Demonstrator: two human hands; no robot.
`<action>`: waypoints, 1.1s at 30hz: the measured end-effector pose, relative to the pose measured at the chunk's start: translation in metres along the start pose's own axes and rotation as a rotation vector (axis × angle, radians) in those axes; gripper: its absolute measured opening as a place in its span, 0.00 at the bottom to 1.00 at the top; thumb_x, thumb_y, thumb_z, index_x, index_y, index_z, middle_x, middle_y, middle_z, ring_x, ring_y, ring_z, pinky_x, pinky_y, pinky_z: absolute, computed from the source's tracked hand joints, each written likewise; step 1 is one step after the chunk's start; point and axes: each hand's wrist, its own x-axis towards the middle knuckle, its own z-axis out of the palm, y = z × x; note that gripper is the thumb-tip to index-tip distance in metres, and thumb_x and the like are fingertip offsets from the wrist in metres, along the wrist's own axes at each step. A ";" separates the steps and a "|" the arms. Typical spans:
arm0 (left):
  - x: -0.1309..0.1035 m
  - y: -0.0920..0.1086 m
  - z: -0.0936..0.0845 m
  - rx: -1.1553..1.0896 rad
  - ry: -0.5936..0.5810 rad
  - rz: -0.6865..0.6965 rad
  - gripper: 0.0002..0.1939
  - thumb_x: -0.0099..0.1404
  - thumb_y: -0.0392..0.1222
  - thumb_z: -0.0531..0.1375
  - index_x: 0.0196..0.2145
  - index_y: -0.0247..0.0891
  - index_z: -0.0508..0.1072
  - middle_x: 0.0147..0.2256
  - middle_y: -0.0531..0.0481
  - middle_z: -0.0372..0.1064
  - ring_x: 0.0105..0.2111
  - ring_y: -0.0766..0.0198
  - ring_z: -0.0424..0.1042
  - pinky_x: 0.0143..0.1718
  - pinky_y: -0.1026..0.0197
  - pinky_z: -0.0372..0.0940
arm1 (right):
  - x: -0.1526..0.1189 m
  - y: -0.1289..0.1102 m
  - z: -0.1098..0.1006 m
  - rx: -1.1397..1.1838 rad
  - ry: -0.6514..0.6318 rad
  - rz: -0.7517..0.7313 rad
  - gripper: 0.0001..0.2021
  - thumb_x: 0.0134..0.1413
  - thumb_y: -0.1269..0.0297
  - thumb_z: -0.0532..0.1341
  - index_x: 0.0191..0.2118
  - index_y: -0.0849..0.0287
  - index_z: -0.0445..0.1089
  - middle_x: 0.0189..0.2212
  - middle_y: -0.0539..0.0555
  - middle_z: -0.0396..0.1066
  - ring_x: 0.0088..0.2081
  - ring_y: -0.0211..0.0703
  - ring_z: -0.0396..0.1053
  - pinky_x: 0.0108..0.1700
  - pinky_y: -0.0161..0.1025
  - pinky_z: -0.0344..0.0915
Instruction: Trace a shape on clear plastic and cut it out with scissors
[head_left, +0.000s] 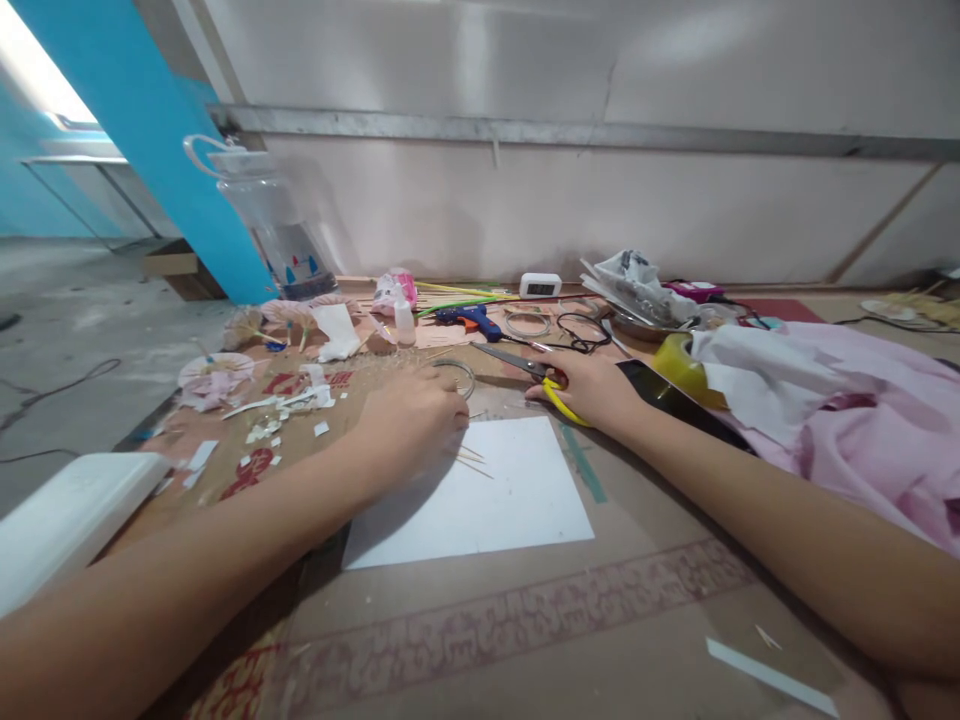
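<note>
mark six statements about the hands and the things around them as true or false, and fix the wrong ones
1. The right hand holds the yellow-handled metal scissors. True.
2. Thin wooden sticks show beside the left hand, over the white rectangular paper sheet. True.
3. The scissors point toward the crumpled pink cloth. False: they point away from it.
4. The clear plastic bottle stands right of the blue glue gun in the picture. False: it stands left.
5. The small white rectangular device is beyond the glue gun. True.
6. The scissors are cutting the sheet. False: they are clear of it.
</note>
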 end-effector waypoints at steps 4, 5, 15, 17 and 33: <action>0.001 0.008 -0.009 0.182 -0.101 0.046 0.12 0.65 0.31 0.54 0.29 0.35 0.76 0.32 0.43 0.73 0.36 0.55 0.68 0.38 0.53 0.58 | 0.000 0.001 0.002 -0.003 0.000 -0.016 0.25 0.53 0.47 0.66 0.53 0.56 0.73 0.40 0.57 0.79 0.37 0.50 0.73 0.33 0.38 0.59; 0.001 0.010 -0.011 0.227 -0.122 0.066 0.11 0.64 0.30 0.55 0.29 0.34 0.76 0.32 0.43 0.73 0.36 0.55 0.69 0.38 0.53 0.59 | -0.001 0.001 0.003 -0.005 0.007 -0.021 0.25 0.53 0.47 0.66 0.53 0.57 0.73 0.40 0.57 0.79 0.38 0.50 0.73 0.33 0.38 0.59; 0.005 -0.005 0.006 0.297 0.013 0.111 0.10 0.67 0.33 0.55 0.30 0.33 0.73 0.31 0.43 0.71 0.37 0.55 0.69 0.39 0.54 0.61 | -0.005 -0.001 0.001 -0.024 0.093 -0.051 0.25 0.53 0.48 0.66 0.53 0.58 0.72 0.35 0.56 0.77 0.33 0.48 0.72 0.32 0.38 0.58; 0.004 -0.005 0.002 0.285 -0.013 0.109 0.10 0.67 0.33 0.55 0.30 0.34 0.74 0.32 0.44 0.72 0.36 0.56 0.70 0.38 0.55 0.61 | -0.004 -0.002 0.001 -0.022 0.089 -0.044 0.25 0.53 0.48 0.66 0.53 0.57 0.72 0.35 0.56 0.77 0.34 0.48 0.72 0.33 0.38 0.58; 0.005 -0.003 -0.005 0.326 0.067 0.139 0.07 0.64 0.32 0.56 0.32 0.34 0.74 0.31 0.44 0.75 0.33 0.57 0.71 0.38 0.55 0.61 | -0.005 -0.001 -0.003 0.131 0.170 -0.074 0.23 0.56 0.50 0.63 0.51 0.62 0.71 0.32 0.56 0.72 0.30 0.45 0.67 0.32 0.38 0.58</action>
